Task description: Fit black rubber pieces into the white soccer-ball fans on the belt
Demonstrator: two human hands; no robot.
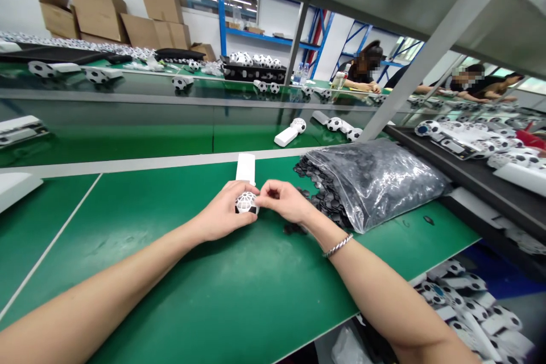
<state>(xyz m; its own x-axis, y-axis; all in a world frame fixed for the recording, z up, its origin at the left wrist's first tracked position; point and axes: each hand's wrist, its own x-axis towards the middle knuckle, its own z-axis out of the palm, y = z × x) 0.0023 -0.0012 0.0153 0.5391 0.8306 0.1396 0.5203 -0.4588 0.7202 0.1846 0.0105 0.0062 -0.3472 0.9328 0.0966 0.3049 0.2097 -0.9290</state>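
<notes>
left grip (224, 211) clamped on the soccer-patterned ball (246, 203), its white handle (245, 168) pointing away over the green desk (191, 284); right grip (282, 201) pinched together at the ball, any contents hidden; rightward, black discs (328, 205) spill from a clear bag (388, 182).

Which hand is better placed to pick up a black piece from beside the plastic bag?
Probably the right hand: it's nearer the black pieces at the plastic bag's mouth. The left hand is farther away and holds the soccer-ball piece.
</notes>
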